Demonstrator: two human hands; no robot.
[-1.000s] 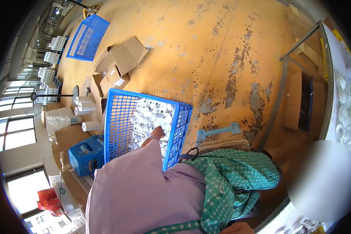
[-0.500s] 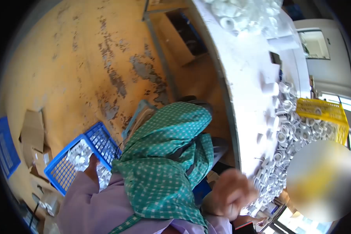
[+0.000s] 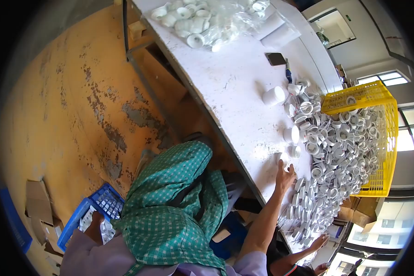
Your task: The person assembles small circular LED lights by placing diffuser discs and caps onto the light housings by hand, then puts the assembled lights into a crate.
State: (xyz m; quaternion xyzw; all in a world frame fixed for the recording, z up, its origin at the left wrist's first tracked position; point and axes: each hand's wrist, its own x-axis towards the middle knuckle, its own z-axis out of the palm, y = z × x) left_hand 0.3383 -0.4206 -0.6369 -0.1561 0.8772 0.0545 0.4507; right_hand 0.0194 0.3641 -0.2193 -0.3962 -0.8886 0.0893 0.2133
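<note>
My right hand (image 3: 285,175) reaches over the white table, its fingers apart, with the fingertips at a small white cup-like part (image 3: 282,158). Whether they grip it is not plain. Close by stand a short white ring-like part (image 3: 294,151) and a larger white cylinder (image 3: 291,135); another white cylinder (image 3: 273,95) is farther up the table. Down at the left, my left hand (image 3: 95,221) is inside a blue plastic crate (image 3: 73,221) among white parts; its fingers are hidden.
A large heap of white ring-shaped parts (image 3: 340,152) spills from a yellow crate (image 3: 388,152) along the table (image 3: 225,87). Bagged white cups (image 3: 193,20), a phone (image 3: 276,59) and a blue-handled tool (image 3: 288,76) lie farther along. Another person's arm (image 3: 303,254) reaches in at lower right.
My right hand has moved from near my body, where it was blurred, out to the small white part on the table. The view has turned; my left hand stays in the blue crate.
</note>
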